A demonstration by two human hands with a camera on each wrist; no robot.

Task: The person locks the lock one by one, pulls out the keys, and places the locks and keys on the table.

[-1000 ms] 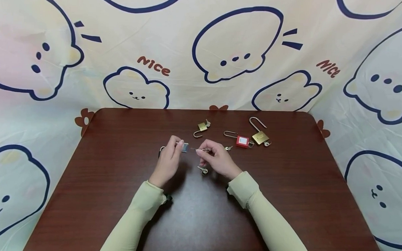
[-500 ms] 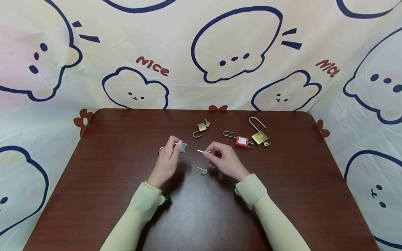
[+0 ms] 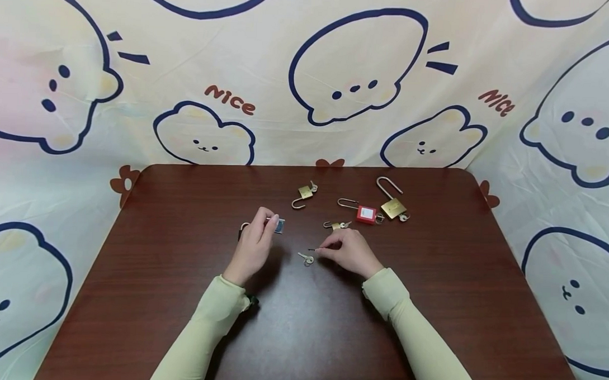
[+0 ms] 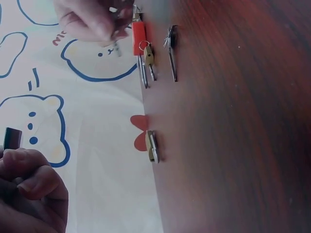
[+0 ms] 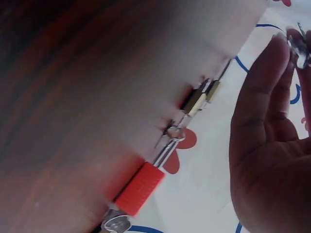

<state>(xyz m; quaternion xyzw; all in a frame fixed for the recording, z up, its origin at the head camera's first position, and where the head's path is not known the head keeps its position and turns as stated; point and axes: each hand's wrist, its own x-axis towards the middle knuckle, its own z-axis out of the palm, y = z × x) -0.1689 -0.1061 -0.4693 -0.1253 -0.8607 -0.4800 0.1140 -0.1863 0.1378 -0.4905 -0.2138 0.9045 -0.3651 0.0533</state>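
Brown table (image 3: 412, 272): left hand (image 3: 252, 243) grips a padlock (image 3: 279, 226), its blue face only in head view; right hand (image 3: 351, 252) pinches a key (image 5: 299, 51).

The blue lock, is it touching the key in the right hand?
Apart: the head view shows brown table between the blue lock and the held key.

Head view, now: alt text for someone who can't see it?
Left hand holds a padlock and right hand pinches a key at a brown table. At least one more key lies between them; beyond are a red padlock and three brass ones.
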